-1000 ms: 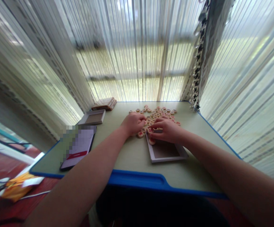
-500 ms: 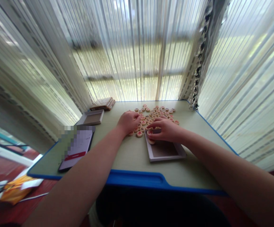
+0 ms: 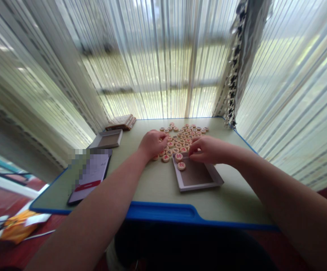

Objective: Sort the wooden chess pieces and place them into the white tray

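Several round wooden chess pieces (image 3: 184, 134) with red and dark marks lie scattered at the far middle of the green table (image 3: 157, 188). A shallow white-rimmed box tray (image 3: 198, 185) sits in front of them and holds two pieces (image 3: 180, 162) at its far left corner. My left hand (image 3: 151, 143) rests curled on the left edge of the pile, its fingers closed over pieces. My right hand (image 3: 208, 149) is curled at the tray's far edge, fingertips pinched together beside the pile. What either hand holds is hidden.
A phone (image 3: 91, 175) lies at the table's left front. Behind it are a second shallow tray (image 3: 107, 139) and a folded board (image 3: 122, 121). Pleated curtains close in the table's far and right sides. The blue table edge (image 3: 163, 212) is near me, with yellow packaging (image 3: 16, 227) on the floor at left.
My right hand has drawn right and back from the tray's near-left corner, uncovering two pieces lying in the tray. My left hand has stayed at the pile's left edge.
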The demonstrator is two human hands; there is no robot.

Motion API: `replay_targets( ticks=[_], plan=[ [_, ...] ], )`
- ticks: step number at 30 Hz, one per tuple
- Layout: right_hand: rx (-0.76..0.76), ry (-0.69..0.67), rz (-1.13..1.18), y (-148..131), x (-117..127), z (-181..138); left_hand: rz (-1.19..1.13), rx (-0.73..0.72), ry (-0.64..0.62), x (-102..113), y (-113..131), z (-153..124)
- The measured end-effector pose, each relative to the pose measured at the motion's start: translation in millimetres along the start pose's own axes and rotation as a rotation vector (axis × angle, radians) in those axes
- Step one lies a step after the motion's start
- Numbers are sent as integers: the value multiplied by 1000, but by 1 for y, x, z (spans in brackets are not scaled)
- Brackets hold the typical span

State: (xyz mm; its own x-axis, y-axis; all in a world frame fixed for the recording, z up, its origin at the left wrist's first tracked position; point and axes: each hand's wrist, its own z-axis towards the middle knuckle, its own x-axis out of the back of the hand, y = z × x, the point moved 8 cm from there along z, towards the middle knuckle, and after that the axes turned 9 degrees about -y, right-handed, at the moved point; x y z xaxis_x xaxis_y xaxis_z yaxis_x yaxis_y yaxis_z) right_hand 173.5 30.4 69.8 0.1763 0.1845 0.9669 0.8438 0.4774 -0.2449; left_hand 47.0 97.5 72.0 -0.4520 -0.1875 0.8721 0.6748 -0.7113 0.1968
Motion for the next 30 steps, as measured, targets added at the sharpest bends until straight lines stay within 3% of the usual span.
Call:
replay_targets(
  ticks=[7, 18, 30],
  plan=[
    [10, -69, -46, -7, -10, 0, -22, -134, -82, -4, 20, -2],
    [-27, 15, -71, -4, -11, 2, -18, -90, -141, -9, 15, -3],
    [-10, -24, -16, -7, -16, 5, -50, -66, -134, -9, 12, -2]
  ],
)
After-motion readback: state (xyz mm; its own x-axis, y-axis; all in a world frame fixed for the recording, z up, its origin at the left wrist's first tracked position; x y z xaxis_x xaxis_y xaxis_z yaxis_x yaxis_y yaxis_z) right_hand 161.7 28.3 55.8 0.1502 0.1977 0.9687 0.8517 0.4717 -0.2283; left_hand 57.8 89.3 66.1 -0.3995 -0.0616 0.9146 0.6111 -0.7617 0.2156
